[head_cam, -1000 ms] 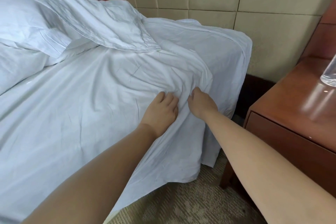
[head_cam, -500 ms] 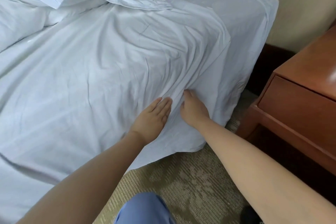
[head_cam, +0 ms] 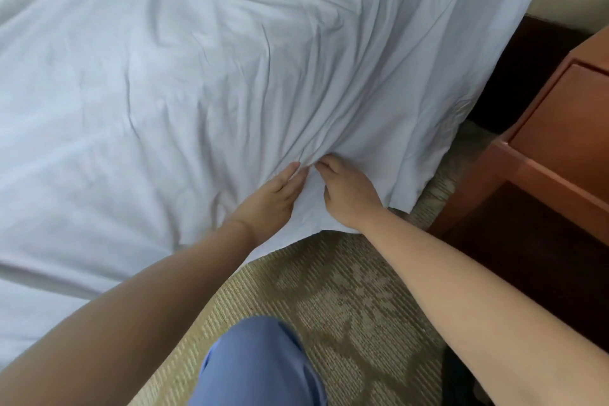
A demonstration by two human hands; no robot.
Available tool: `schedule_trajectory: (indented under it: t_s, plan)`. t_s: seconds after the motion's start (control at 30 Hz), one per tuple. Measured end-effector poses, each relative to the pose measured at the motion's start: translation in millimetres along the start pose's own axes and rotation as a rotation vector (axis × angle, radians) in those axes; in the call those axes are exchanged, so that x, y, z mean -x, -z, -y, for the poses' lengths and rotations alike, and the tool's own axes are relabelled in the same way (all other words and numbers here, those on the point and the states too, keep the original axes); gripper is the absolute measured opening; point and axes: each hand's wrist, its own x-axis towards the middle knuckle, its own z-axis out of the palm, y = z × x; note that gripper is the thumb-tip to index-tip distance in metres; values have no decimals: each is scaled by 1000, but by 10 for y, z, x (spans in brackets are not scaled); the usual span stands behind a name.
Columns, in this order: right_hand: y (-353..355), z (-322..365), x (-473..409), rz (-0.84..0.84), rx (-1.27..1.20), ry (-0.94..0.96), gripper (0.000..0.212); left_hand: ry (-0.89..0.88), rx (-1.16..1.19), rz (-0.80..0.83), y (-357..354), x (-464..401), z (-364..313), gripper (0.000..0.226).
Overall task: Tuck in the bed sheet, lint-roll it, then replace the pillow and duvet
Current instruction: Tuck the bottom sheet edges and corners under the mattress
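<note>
White bed sheet (head_cam: 204,82) fills the upper left and centre, its edge hanging over the carpet (head_cam: 346,300). Left hand (head_cam: 270,198) lies flat, fingers straight, pressing the sheet — right hand (head_cam: 349,194) beside it pinches a gathered fold. Wooden nightstand (head_cam: 560,142) at right.

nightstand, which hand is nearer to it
Right. The right hand presses the bed sheet on the side toward the nightstand, with carpet between them. The left hand lies just beyond it, farther from the nightstand.
</note>
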Motion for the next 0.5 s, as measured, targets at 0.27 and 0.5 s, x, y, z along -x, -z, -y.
schedule_trajectory:
  t_s: [0.27,0.5]
  plan:
    - [-186,-52,1,-72,150,112,53,149,477,-194,32,94,-206,48]
    - [-313,-18,-163,-71,158,60,49,502,1222,-33,314,187,-244,76]
